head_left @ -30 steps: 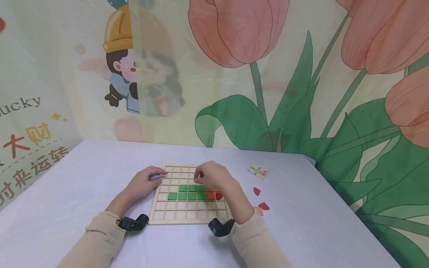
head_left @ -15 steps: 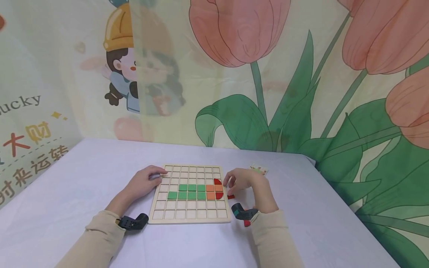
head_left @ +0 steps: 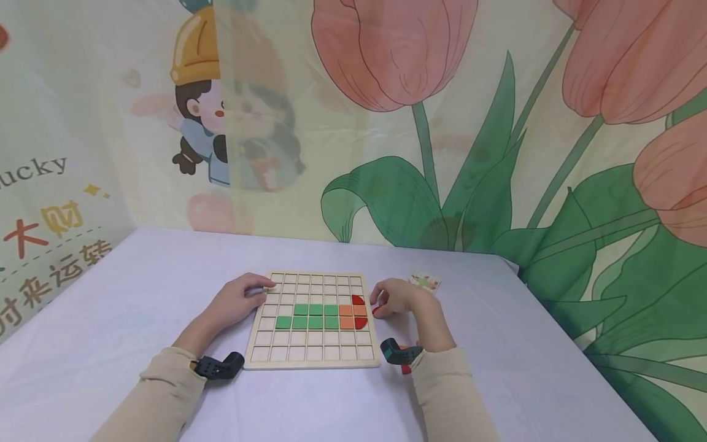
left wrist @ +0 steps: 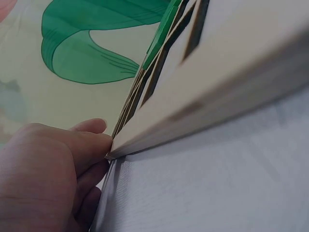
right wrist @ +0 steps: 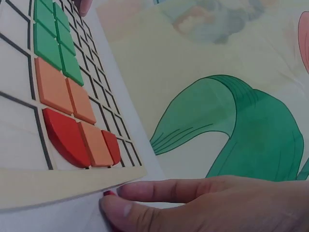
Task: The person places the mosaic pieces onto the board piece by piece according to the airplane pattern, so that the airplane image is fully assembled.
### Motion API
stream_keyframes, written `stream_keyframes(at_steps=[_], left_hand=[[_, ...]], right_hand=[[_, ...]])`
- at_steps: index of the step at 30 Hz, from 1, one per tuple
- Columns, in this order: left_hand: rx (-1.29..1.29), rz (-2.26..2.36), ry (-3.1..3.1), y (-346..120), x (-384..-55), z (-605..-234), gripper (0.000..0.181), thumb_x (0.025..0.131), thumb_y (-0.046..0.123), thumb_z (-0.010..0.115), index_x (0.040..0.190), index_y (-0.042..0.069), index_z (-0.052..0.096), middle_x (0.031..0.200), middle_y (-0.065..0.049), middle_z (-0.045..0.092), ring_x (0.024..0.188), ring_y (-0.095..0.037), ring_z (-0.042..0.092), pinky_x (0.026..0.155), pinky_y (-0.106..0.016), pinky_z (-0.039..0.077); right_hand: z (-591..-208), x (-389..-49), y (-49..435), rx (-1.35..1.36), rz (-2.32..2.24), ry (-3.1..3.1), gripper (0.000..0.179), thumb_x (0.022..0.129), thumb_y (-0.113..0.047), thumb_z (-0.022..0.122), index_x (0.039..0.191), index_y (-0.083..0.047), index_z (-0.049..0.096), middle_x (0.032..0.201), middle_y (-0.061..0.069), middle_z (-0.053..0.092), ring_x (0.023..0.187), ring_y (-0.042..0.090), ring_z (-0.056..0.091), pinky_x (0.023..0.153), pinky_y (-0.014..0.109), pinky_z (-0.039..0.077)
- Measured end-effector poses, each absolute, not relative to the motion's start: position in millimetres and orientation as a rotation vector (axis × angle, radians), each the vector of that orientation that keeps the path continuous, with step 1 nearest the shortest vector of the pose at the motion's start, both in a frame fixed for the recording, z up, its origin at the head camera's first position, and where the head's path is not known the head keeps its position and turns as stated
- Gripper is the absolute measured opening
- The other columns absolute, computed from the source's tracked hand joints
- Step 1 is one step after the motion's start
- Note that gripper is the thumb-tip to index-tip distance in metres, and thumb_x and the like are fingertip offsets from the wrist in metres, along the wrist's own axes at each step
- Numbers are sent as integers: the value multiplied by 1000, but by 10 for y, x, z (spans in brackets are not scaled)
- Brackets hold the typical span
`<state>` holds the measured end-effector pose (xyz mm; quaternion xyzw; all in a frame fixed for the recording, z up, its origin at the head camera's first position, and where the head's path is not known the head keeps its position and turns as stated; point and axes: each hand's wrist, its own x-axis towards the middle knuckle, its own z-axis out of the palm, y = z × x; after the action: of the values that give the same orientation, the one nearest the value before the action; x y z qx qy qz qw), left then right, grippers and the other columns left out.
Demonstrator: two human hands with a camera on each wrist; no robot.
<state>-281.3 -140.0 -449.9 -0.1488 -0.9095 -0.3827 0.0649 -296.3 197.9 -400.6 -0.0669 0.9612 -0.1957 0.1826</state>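
Note:
A square wooden grid board [head_left: 289,355] lies on the white-covered table. Green square tiles [head_left: 316,322] fill part of two rows, with orange tiles [head_left: 347,323] to their right. Two red rounded tiles, an upper one [head_left: 358,299] and a lower one [head_left: 360,323], sit at the right end, above and below an orange tile. My left hand [head_left: 237,301] grips the board's left edge near the far corner, thumb against its side. Just beyond the right edge, my right hand [head_left: 405,298] pinches a red tile [right wrist: 109,193] between thumb and index finger, mostly hidden by them.
A small patterned card [head_left: 425,282] lies behind my right hand. Another red piece [head_left: 406,369] shows beside the right sleeve, partly hidden by the wrist camera [head_left: 399,352]. A printed tulip backdrop [head_left: 386,196] hangs behind the table.
My right hand has moved right off the board, leaving a red tile in the upper right part of the grid. It has since picked up another red tile. The left hand has stayed still.

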Motion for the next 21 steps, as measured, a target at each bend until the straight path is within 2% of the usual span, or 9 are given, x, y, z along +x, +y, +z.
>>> stream_keyframes(at_steps=[7,21], left_hand=[[-461,-1142,-2737,-1411,-2812,-4491,29,90,10,57,118,7,64,128,-19,57,126,-42,47,108,-58,34],[-430,-1157,-2761,-1395,-2829,-4522,30,91,11,55,120,7,63,131,-19,55,129,-42,43,108,-58,32]], right_hand=[[-4015,-2983,1959,-181,-551,2762,11,79,-12,76,84,-15,66,81,2,61,78,17,54,68,25,45],[-4032,-2981,1951,-185,-474,2764,10,83,-10,72,87,-15,65,88,3,61,81,18,53,71,27,48]])
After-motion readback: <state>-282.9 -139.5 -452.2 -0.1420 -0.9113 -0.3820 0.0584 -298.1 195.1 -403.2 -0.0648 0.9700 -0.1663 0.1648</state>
